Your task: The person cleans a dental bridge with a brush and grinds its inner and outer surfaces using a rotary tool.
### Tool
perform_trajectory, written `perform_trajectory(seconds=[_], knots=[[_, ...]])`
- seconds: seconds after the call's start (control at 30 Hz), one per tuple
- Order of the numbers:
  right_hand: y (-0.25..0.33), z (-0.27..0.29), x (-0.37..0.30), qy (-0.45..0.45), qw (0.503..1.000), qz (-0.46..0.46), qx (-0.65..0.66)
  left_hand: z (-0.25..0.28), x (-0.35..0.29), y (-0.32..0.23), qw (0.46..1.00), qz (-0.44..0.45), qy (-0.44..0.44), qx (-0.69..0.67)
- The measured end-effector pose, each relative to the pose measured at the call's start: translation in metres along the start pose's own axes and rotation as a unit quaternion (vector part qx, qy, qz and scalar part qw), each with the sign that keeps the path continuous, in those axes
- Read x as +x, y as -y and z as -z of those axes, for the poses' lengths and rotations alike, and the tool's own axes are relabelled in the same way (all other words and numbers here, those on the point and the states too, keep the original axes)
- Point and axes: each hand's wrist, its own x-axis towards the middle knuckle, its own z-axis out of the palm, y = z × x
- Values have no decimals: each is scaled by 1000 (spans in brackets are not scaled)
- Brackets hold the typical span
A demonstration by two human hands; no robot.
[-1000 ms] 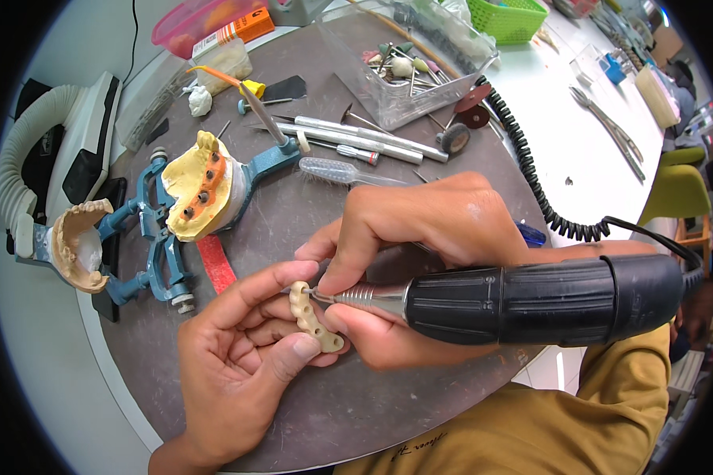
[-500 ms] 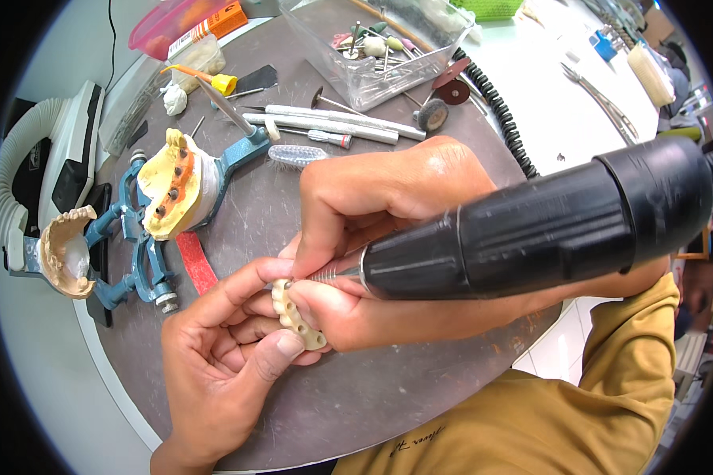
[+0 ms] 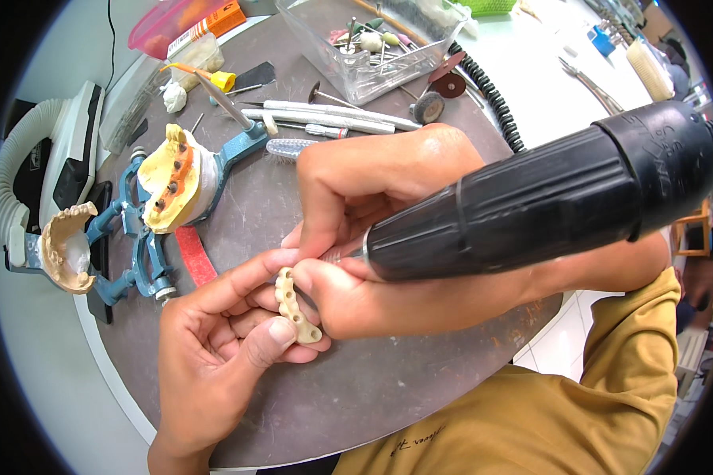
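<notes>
Between the thumb and fingers of my left hand [image 3: 230, 340] is a cream-coloured dental bridge [image 3: 291, 305], curved, with several round holes along it. My right hand [image 3: 372, 293] is closed around the front end of a black dental handpiece [image 3: 523, 206], whose thick body slants up to the right. The right thumb and fingertips rest against the upper part of the bridge. Those fingers hide the tool's tip, so I cannot see whether it touches the bridge. Just beyond the hands lies a clear-bristled brush head [image 3: 287, 148].
A blue articulator [image 3: 139, 261] with a yellow-and-orange dental cast [image 3: 174, 182] and a beige cast [image 3: 67, 249] stands left. A red strip [image 3: 196, 255] lies beside it. Metal instruments [image 3: 333, 115], a clear box of burs [image 3: 356, 75] and a coiled black cord [image 3: 491, 95] are farther back.
The handpiece's rear end has swung slightly upward, and my right hand has risen a little with it. More of the bridge's holed side shows, and it is turned slightly in my left fingers.
</notes>
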Motion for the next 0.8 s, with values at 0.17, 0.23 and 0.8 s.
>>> perform_trajectory(seconds=[0.17,0.23,0.8], knots=[[3,-2,1,9,999,-16,41,-2,1,-4,1000,22,-20,-1],[-5,-4,2,-2,997,40,70,-4,1,-5,999,27,-32,-8],[23,-1,4,5,999,12,-37,-2,2,-11,998,55,-15,-20]])
